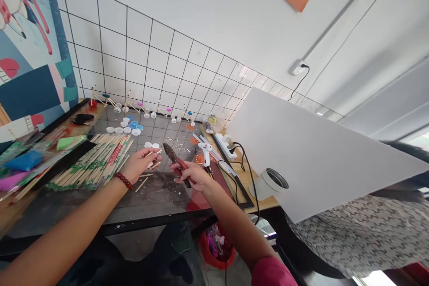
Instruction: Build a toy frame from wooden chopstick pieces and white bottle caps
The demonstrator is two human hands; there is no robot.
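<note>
The left hand [139, 165] is pinching short wooden sticks [156, 165] between thumb and fingers; the right hand [195, 176], fingers curled, is gripping red-handled pliers [181, 165]. I'm seeing both hands over the grey tabletop [161, 199], near a white glue gun [205, 153].

On my table [157, 203], chopsticks [97, 161] lie left of my left hand [138, 165], a glue gun [205, 152] to the right, caps [136, 132] farther back.

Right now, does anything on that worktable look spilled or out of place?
Mildly: small pale scraps are strewn across the dark tabletop, just beyond the red-handled pliers in the right hand. They look untidy because they're scattered loosely, while the wrapped sticks lie together. Nothing looks clearly damaged.
</note>
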